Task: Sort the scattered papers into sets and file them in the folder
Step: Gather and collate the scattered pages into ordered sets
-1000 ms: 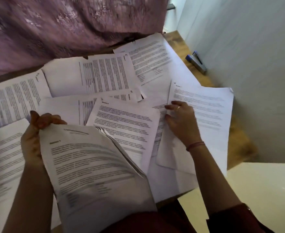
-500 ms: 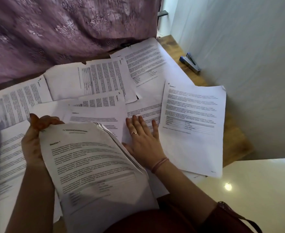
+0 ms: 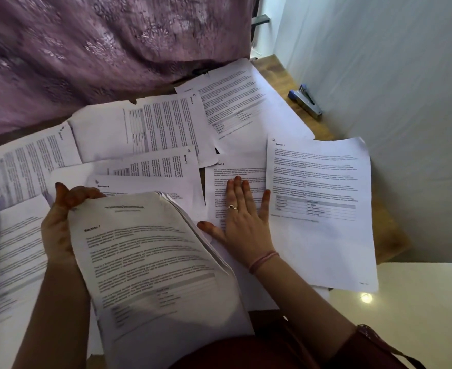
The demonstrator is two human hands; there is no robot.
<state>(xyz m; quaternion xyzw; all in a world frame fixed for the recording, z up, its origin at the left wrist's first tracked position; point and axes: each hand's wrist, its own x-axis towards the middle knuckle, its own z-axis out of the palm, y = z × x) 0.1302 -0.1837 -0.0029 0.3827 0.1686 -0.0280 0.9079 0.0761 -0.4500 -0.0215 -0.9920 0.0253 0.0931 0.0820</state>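
From the head camera, the left hand [image 3: 59, 225] grips a gathered stack of papers [image 3: 150, 262] by its upper left corner, thumb curled over the top edge; the top page reads "Section 1" and the stack tilts up off the wooden table [image 3: 395, 235]. The right hand [image 3: 242, 222] lies flat with straight, spread fingers, pressing a "Section 4" sheet [image 3: 235, 169] just right of the stack. A "Section 7" sheet [image 3: 323, 209] lies beside the right hand's little finger, overlapping the pressed sheet's right edge. More loose sheets [image 3: 145, 129] spread beyond both hands and left of the left hand. A blue stapler [image 3: 305, 101] sits far beyond the right hand, by the wall. No folder shows.
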